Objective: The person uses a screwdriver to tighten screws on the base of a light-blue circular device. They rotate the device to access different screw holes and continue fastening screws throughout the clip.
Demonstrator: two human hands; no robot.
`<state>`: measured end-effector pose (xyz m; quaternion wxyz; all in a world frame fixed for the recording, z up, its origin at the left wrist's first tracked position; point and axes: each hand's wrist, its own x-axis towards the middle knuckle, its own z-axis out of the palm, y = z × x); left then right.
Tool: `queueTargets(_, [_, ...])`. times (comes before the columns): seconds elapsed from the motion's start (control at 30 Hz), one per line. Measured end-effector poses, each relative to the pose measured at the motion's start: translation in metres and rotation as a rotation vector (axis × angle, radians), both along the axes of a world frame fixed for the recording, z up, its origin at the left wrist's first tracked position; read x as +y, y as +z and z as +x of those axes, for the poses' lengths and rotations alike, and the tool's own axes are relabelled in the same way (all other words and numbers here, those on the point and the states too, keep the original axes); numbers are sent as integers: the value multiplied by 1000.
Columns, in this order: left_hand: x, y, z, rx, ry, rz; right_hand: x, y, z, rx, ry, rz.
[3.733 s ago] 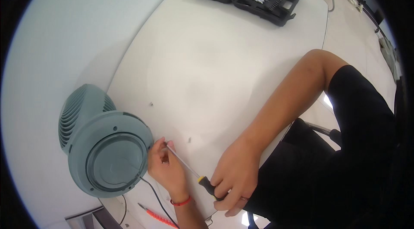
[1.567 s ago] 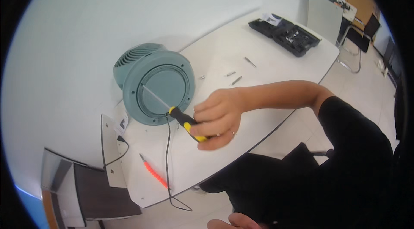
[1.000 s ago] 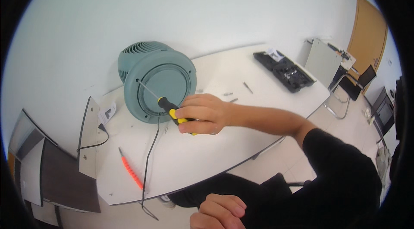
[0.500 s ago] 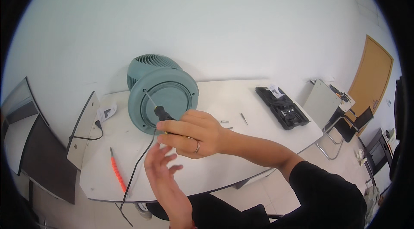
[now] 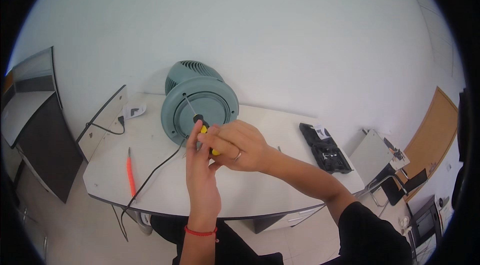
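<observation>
A green fan-like appliance (image 5: 172,110) lies on its side, its round base turned toward me. My right hand (image 5: 242,145) is closed round the yellow-and-black handle of a screwdriver (image 5: 199,117). The long shaft reaches to a hole at the upper left of the base's rim; the tip itself is hard to make out there. With its fingers raised against the same handle, my left hand (image 5: 202,165) holds it from the left side. Part of the handle is hidden by both hands. The black power cord (image 5: 156,170) runs from under the appliance over the table's front edge.
An orange flexible shaft (image 5: 130,177) lies on the white table (image 5: 165,200) at left. By the low side panel are the cord's plug (image 5: 121,121) and a paper leaflet (image 5: 135,111). A black tool case (image 5: 325,150) stands open at the right; a chair (image 5: 400,187) is beyond.
My left hand has risen from below and now touches the screwdriver's handle. The right hand stays on the handle with the shaft at the same hole. The whole view has shifted slightly.
</observation>
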<state>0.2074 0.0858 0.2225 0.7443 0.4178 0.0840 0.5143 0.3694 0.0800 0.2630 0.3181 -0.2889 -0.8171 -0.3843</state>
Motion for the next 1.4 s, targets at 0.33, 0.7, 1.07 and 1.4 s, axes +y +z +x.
queueTargets(0.33, [13,4,18,-241,-62,-148,11,25,-8,-59,64,26])
queueTargets(0.7, [21,-3,4,-162,-23,-94,14,-1,1,-8,58,220])
queueTargets(1.07, [36,-21,-23,-272,-51,-176,36,-22,-26,-37,168,224])
queueTargets(1.4, [27,-9,-6,-272,-110,-167,40,-9,-12,83,199,244])
